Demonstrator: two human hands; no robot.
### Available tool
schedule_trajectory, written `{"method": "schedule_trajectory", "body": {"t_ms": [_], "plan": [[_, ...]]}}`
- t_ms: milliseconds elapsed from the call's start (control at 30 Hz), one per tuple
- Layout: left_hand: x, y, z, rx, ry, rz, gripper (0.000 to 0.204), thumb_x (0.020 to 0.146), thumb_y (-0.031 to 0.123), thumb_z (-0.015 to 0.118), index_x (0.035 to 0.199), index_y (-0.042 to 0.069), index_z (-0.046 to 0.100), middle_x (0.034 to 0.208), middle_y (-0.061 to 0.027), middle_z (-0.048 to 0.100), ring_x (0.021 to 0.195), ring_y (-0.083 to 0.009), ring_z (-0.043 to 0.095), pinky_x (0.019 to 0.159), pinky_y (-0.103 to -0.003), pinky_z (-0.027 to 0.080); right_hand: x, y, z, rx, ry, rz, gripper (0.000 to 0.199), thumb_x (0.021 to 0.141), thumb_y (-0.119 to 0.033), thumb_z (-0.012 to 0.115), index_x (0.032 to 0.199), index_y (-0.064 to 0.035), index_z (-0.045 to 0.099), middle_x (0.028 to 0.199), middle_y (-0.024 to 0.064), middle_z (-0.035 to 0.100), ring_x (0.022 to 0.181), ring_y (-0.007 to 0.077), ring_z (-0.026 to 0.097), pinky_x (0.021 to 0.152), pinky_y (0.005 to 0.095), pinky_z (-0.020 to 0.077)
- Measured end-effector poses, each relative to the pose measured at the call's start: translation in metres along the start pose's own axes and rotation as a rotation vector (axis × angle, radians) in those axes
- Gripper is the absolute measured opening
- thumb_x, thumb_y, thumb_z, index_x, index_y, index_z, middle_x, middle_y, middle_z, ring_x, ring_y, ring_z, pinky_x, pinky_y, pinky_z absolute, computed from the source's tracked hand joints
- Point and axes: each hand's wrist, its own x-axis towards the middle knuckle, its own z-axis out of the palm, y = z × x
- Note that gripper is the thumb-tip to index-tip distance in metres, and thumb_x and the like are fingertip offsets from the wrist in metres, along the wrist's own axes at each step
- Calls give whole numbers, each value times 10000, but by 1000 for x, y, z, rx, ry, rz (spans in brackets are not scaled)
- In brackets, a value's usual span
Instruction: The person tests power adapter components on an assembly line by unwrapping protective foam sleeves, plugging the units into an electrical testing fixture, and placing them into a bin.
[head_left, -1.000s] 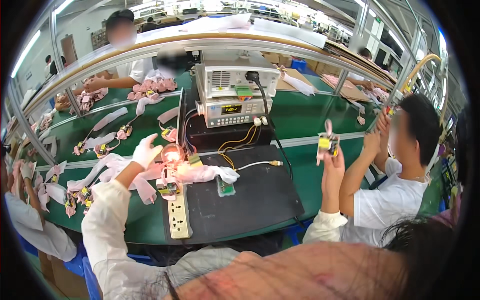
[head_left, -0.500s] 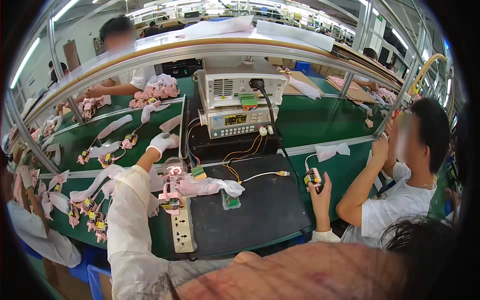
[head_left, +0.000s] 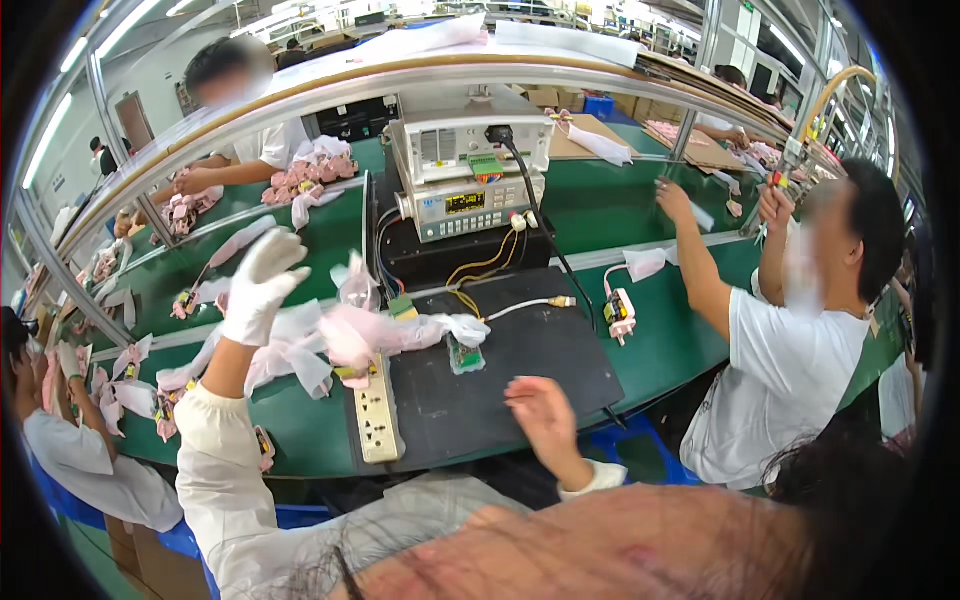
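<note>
Gloved left hand (head_left: pixel 262 285) spread above pink bags (head_left: pixel 345 335), bare right hand (head_left: pixel 545 415) open, empty

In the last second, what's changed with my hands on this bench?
The right hand let go of the small white device, now lying on the green belt, and drew back empty over the black mat. The gloved left hand lifted off the pink bags. The test instrument and power strip stayed put.

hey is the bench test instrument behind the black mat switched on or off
On. The test instrument shows a lit orange readout on its front panel, with cables plugged into it.
</note>
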Motion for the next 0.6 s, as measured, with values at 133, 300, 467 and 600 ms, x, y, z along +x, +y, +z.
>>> {"method": "schedule_trajectory", "body": {"t_ms": [133,300,467,600], "plan": [[-38,-21,11,-34,23,-162,581,833,104,665,1350,11,417,1312,-112,507,1197,-227,494,993,-343,413,-22,20,58,-243,-186,-78,367,843,24,587,1199,2,497,1132,115,513,1030,191,556,869,291,466],[-95,-27,17,264,65,-182,478,861,56,603,1311,-7,455,1272,-107,540,1168,-195,515,998,-314,396,-30,27,59,-751,-117,-368,448,761,4,647,1188,-15,515,1126,191,533,987,353,544,836,379,463],[-135,-21,19,231,136,-205,454,861,68,596,1291,-13,475,1238,-100,554,1122,-185,537,950,-315,426,-6,16,43,-908,-53,-358,416,769,-19,659,1162,-16,522,1113,168,535,1024,324,518,824,373,459],[-148,19,56,173,157,-174,455,847,59,593,1283,-2,477,1225,-86,549,1086,-178,544,925,-310,432,5,17,43,-964,8,-291,578,747,-114,719,1250,-14,452,1199,188,483,1082,351,494,901,400,425]]}}
